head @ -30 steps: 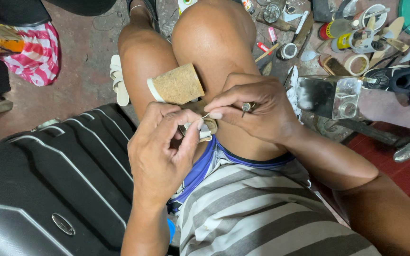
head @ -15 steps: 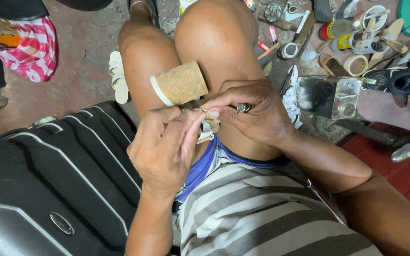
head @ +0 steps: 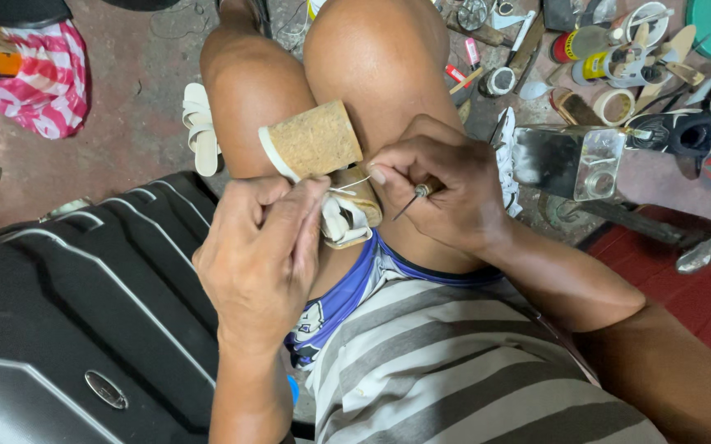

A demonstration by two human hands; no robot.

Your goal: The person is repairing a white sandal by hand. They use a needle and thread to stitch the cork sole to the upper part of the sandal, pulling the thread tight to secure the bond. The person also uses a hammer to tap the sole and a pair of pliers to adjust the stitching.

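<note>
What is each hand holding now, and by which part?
The right hand holds a thin awl by its upper end, point free. The left hand pinches the white thread at the cork-soled sandal lying on the knees.

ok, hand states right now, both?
Left hand: closed, pinching the white strap of the cork-soled sandal.
Right hand: closed on a thin metal awl, with thread.

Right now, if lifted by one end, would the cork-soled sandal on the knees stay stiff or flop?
The sandal would probably stay stiff: its thick cork sole holds its shape on the knees. Likely light, being cork. The white strap looks floppy.
</note>
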